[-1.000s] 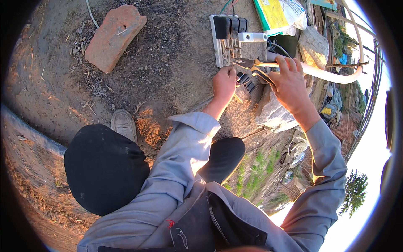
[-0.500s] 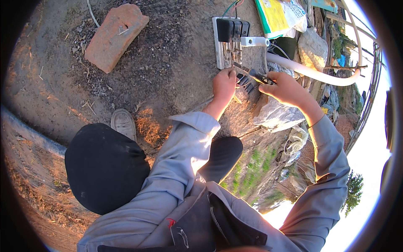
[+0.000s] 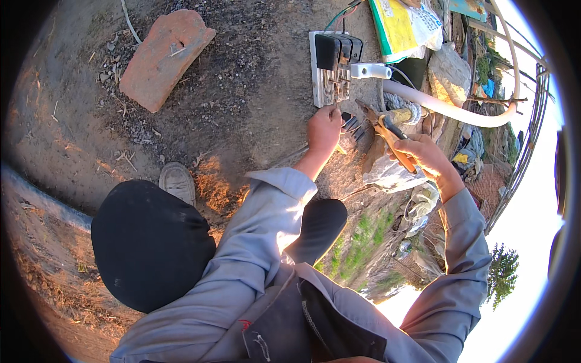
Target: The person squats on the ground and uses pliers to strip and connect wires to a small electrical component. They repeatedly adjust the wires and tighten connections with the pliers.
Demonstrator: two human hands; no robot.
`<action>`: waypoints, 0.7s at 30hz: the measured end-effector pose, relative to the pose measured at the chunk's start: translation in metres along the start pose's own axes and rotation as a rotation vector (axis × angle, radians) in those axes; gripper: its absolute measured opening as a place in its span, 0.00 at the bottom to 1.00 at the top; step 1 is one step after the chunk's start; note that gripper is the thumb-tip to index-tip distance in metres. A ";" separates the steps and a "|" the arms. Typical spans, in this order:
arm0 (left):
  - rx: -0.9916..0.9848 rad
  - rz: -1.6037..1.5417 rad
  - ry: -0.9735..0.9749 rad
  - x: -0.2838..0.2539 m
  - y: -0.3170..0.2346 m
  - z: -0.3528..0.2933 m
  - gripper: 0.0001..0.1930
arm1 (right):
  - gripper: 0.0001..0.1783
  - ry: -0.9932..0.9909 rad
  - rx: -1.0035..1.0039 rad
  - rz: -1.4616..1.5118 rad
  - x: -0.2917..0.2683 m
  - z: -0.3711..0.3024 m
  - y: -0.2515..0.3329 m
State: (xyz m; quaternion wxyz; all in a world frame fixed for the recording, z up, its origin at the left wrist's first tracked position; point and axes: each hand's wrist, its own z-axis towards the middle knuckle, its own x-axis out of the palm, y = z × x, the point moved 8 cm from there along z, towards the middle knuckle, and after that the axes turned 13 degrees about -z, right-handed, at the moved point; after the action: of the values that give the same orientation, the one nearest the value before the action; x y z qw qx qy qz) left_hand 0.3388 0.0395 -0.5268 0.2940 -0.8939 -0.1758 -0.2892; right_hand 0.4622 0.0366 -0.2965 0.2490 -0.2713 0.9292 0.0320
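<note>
L hand (image 3: 324, 128): fingers pinched on wire below switch box (image 3: 331, 69).
R hand (image 3: 423, 154): pliers (image 3: 387, 130) gripped.
Nearby: brick (image 3: 164, 55), white pipe (image 3: 448, 109).

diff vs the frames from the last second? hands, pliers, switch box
The right hand drew back from the white switch box, down and to the right, still holding the orange-handled pliers; a second ago it was up beside the box. The left hand stayed just below the box, at the wires. Box, white pipe and brick did not move.
</note>
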 end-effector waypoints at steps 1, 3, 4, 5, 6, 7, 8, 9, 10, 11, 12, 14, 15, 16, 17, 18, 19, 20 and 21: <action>0.014 -0.022 0.003 0.000 0.000 0.000 0.15 | 0.21 -0.036 -0.008 -0.082 0.000 0.002 0.001; -0.004 -0.025 0.007 0.000 0.002 0.000 0.15 | 0.20 -0.106 -0.024 -0.246 -0.001 0.004 0.006; -0.007 -0.070 0.012 0.000 0.002 0.000 0.15 | 0.20 -0.115 -0.012 -0.316 0.001 0.005 0.008; -0.022 -0.094 0.013 0.000 0.004 0.001 0.15 | 0.21 -0.124 -0.001 -0.387 0.002 0.006 0.011; -0.045 -0.110 0.014 0.001 0.005 0.001 0.15 | 0.21 -0.135 0.013 -0.459 0.002 0.006 0.014; -0.031 -0.119 0.011 0.000 0.003 0.001 0.15 | 0.22 -0.163 -0.011 -0.512 0.001 0.005 0.020; -0.026 -0.119 0.009 0.000 0.003 0.001 0.15 | 0.22 -0.191 -0.031 -0.565 0.000 0.003 0.025; -0.030 -0.117 0.009 0.001 0.002 0.001 0.15 | 0.23 -0.219 -0.051 -0.618 -0.001 0.002 0.029; -0.024 -0.109 0.009 0.000 0.001 0.001 0.15 | 0.23 -0.237 -0.072 -0.628 -0.002 0.001 0.032; -0.024 -0.098 0.012 0.001 0.001 0.001 0.15 | 0.23 -0.257 -0.094 -0.638 -0.003 0.001 0.034; -0.031 -0.083 0.013 0.001 0.001 0.001 0.15 | 0.23 -0.275 -0.115 -0.647 -0.003 0.001 0.036; -0.023 -0.078 0.015 0.001 -0.001 0.001 0.15 | 0.22 -0.209 -0.070 -0.625 -0.002 0.005 0.028; -0.031 -0.071 0.016 0.001 0.000 0.002 0.15 | 0.22 -0.176 -0.047 -0.613 -0.002 0.007 0.023; -0.019 -0.071 0.013 0.001 -0.001 0.002 0.15 | 0.22 -0.154 -0.061 -0.572 -0.001 0.010 0.020; -0.016 -0.068 0.010 0.001 -0.002 0.002 0.15 | 0.22 -0.131 -0.074 -0.531 0.000 0.012 0.017; -0.021 -0.062 0.009 0.001 -0.001 0.002 0.15 | 0.22 -0.103 -0.057 -0.488 0.001 0.015 0.011; -0.019 -0.059 0.007 0.001 -0.002 0.001 0.15 | 0.22 -0.083 -0.063 -0.376 0.001 0.017 0.007; -0.024 -0.053 0.007 0.001 -0.002 0.001 0.16 | 0.22 -0.058 -0.039 -0.261 0.001 0.018 0.000; -0.030 -0.046 0.008 0.001 -0.002 0.001 0.16 | 0.24 -0.032 -0.014 -0.145 0.002 0.019 -0.008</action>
State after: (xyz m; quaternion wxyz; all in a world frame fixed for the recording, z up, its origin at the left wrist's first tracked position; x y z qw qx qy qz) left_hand 0.3393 0.0415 -0.5261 0.2745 -0.8927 -0.1909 -0.3020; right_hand 0.4732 0.0330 -0.3134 0.2637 -0.3392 0.9027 0.0247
